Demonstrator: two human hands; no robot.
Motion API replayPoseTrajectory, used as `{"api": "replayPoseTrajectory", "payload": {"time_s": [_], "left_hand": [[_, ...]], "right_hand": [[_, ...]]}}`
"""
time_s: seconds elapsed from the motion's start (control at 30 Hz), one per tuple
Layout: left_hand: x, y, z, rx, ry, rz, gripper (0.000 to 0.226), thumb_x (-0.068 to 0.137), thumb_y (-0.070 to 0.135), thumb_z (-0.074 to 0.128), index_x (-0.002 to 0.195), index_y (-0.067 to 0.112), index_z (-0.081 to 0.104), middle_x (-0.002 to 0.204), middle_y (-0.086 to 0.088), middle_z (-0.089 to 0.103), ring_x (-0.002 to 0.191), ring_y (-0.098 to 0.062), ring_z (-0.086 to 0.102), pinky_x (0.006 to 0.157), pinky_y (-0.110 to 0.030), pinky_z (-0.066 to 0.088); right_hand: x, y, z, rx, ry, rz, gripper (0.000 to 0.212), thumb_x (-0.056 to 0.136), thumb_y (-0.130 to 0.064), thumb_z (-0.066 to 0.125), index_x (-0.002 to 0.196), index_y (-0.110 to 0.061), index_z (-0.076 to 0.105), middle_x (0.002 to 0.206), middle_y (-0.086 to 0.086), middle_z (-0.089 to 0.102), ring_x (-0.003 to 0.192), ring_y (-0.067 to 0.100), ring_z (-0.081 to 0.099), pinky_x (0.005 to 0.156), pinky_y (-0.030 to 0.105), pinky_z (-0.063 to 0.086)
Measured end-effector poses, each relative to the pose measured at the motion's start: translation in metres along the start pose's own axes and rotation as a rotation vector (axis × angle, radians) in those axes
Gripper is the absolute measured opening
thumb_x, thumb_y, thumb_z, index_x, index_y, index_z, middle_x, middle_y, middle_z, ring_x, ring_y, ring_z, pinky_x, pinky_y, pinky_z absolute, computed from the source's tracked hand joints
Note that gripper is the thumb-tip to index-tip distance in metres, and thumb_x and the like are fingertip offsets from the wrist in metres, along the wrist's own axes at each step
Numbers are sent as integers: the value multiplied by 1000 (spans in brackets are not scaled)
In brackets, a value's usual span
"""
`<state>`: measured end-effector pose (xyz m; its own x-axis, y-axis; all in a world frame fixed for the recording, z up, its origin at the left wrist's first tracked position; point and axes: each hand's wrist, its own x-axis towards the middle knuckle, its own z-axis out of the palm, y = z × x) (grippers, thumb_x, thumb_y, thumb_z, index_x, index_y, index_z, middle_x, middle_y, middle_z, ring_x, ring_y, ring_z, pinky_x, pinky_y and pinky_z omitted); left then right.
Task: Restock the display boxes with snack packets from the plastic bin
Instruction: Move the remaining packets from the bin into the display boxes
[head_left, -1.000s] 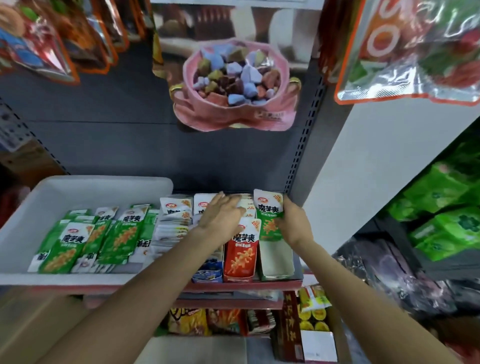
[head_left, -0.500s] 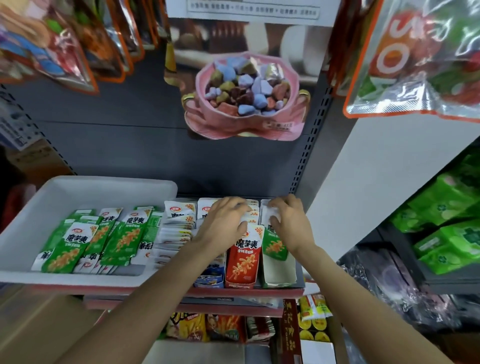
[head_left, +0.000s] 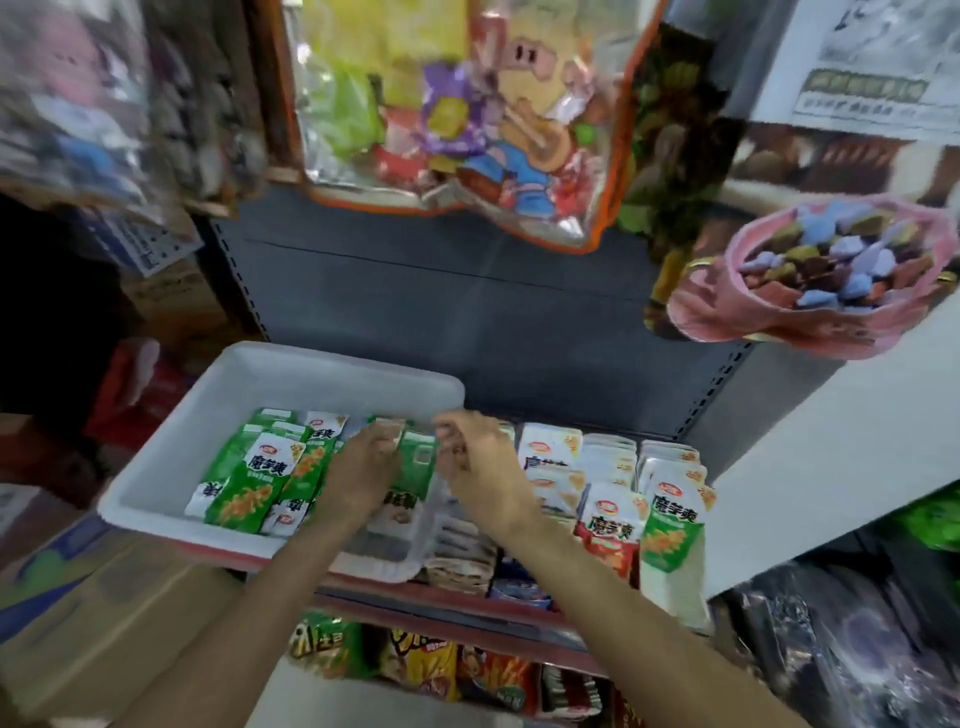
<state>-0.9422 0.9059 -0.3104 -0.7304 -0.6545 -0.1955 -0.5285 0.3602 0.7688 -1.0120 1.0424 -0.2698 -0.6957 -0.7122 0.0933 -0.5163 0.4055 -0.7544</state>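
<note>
A person's two bare hands reach into a white plastic bin (head_left: 156, 499) set on a store shelf, in a frame smeared by motion blur. The left hand (head_left: 358, 473) lies over the right end of the bin, fingers bent down onto a green snack packet (head_left: 410, 462) whose top edge shows just beyond the fingertips; the blur leaves it unclear whether the fingers actually pinch the packet or only rest on it. The right hand (head_left: 483, 467) hovers just right of the left hand, above the bin's right rim, its fingers curled inward; whether anything sits between them cannot be made out.

More green packets (head_left: 249, 483) lie in overlapping rows just left of the left hand, filling the near half of the bin, while the bin's far half beyond both hands shows bare white floor. Immediately right of the right hand stand the display boxes (head_left: 670, 587), packed with upright packets: a row of white-topped ones (head_left: 550, 452) nearest the wrist, then a red packet (head_left: 610, 530) and a green one (head_left: 672, 530) at the front, farther right. Below both forearms, a lower shelf holds bright snack bags (head_left: 421, 665). Above and beyond the hands hang clear gift bags (head_left: 467, 119), and a picture of a pink bowl of sweets (head_left: 810, 280) sits up to the right.
</note>
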Motion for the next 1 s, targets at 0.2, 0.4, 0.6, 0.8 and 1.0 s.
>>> {"api": "replayPoseTrajectory", "payload": {"time_s": [0.2, 0.4, 0.6, 0.8, 1.0], "left_hand": [[40, -78, -30, 237, -228, -203, 28, 91, 49, 52, 89, 21, 58, 84, -1, 63, 69, -10, 55, 62, -18, 42], [67, -113, -42, -45, -388, -299, 20, 83, 21, 62, 95, 5, 62, 93, -16, 65, 81, -26, 63, 78, -35, 50], [72, -101, -43, -17, -416, -397, 13, 92, 17, 54, 98, 6, 54, 87, -5, 52, 70, -13, 46, 70, -31, 45], [74, -102, -35, -71, -403, -457, 24, 89, 26, 62, 90, 2, 57, 88, -9, 57, 75, -17, 52, 66, -29, 45], [63, -79, -45, -296, -295, -404, 18, 87, 28, 65, 89, 10, 60, 93, -9, 58, 82, -19, 55, 74, -28, 49]], "right_hand": [[45, -27, 87, -57, -302, 280, 42, 90, -13, 55, 130, -6, 46, 120, 15, 59, 91, 26, 59, 74, 34, 49], [64, -9, 134, 92, -322, 673, 32, 95, -20, 52, 120, -2, 59, 122, 14, 61, 116, 28, 56, 94, 28, 43], [75, -1, 153, 150, -121, 870, 26, 93, -19, 57, 111, 0, 58, 110, 14, 63, 101, 26, 63, 81, 28, 51], [78, -7, 145, 133, -72, 866, 22, 91, -8, 58, 110, 2, 62, 111, 16, 66, 102, 25, 64, 74, 23, 47], [73, -17, 130, 309, -4, 737, 33, 90, 7, 48, 66, -15, 55, 69, -3, 54, 73, 14, 52, 70, 25, 43]]}}
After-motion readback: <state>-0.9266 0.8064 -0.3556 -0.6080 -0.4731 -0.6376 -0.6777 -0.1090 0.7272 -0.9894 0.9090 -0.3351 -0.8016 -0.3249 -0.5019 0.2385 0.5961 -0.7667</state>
